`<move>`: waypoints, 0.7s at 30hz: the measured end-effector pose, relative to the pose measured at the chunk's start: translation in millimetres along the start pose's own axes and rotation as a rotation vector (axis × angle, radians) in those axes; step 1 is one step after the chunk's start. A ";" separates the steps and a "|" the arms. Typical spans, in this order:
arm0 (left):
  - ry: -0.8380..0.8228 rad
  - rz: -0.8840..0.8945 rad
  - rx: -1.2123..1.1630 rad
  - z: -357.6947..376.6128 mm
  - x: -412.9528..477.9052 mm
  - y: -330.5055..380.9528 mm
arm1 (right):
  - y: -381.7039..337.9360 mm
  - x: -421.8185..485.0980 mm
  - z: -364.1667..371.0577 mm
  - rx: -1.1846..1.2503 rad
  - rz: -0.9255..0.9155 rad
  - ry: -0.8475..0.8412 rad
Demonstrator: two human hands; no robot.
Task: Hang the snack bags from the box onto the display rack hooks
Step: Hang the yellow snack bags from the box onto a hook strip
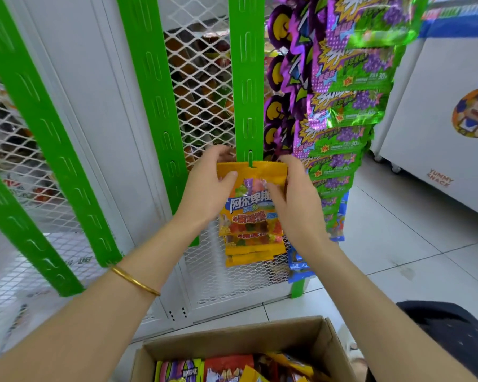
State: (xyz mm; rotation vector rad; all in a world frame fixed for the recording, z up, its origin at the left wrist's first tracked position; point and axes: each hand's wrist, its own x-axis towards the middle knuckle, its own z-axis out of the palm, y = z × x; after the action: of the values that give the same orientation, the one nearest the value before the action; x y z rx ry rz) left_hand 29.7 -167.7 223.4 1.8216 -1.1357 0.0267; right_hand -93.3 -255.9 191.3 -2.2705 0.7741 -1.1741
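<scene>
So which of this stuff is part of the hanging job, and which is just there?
In the job: orange gummy bag, pinched by left hand and right hand; green hook strip; cardboard box of snack bags.
Just there: purple-green bags already hung; blue bags; white freezer; gold bangle.

Over at three o'clock stands a white chest freezer (438, 128), a cartoon sticker (474, 108) on its side, the words YUMMY SNACK (440, 178) lower down, and small castors (396, 169) beneath. A blue band (458, 24) runs at one o'clock. Pale floor tiles (397, 244), scuffed in places, spread at four o'clock, and dark cloth (452, 334) shows at five
</scene>
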 end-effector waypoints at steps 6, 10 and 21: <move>0.155 0.067 0.053 3.6 -58.3 -30.4 | 47.8 -88.6 12.9 0.043 0.249 0.001; 0.065 -0.015 0.027 9.2 -110.5 -60.8 | 93.7 -140.3 48.7 0.024 0.479 -0.472; -0.201 -0.230 0.010 24.0 -153.6 -90.1 | 128.5 -231.2 98.6 -0.373 0.320 -1.326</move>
State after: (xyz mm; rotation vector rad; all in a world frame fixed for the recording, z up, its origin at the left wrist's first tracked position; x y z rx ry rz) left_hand -4.2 -70.0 76.5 1.9874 -1.0558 -0.2915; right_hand -154.8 -181.9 -74.1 -2.3911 0.7195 0.7036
